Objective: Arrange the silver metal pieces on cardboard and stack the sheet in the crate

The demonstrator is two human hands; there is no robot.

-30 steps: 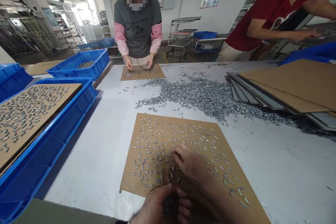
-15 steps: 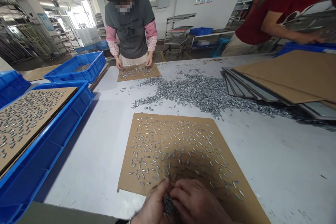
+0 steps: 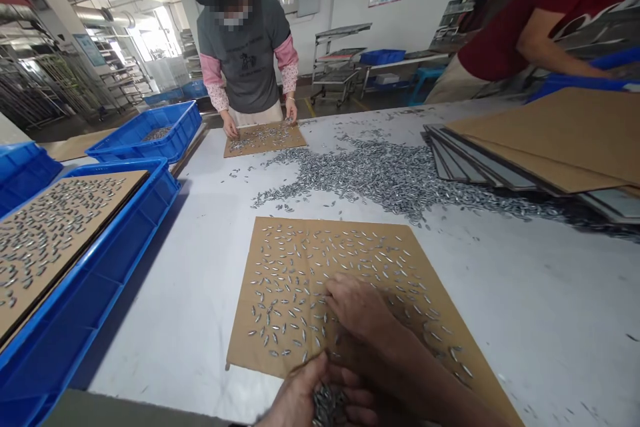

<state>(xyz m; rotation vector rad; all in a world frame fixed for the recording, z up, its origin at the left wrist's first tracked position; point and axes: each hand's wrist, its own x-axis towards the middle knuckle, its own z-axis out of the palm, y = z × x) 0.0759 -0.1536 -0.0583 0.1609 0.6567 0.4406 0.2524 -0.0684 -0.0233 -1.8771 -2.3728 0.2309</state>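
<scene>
Low in the view, my left hand [image 3: 300,390] is cupped, palm up, around a heap of small spindle-shaped metal pieces [image 3: 327,403]. Just beyond it, over the middle of a brown cardboard sheet [image 3: 240,347], my right hand [image 3: 356,303] is closed with its fingertips down near the surface. What its fingers pinch, if anything, is hidden. Many of the same grey pieces lie spaced out in rough rows across the sheet. My right forearm covers part of the sheet's near right area.
A large loose pile of metal pieces [image 3: 370,173] spreads over the white table [image 3: 175,293]. Stacked cardboard sheets [image 3: 555,133] stand at right. Blue trays [image 3: 125,260] line the left. Across the table, a co-worker [image 3: 245,53] handles another sheet [image 3: 265,140]; a person in red [image 3: 520,33] leans at right.
My right hand has parted from my left and moved forward over the sheet. My left hand has opened into a cup, showing the pieces. The person in red has shifted right.
</scene>
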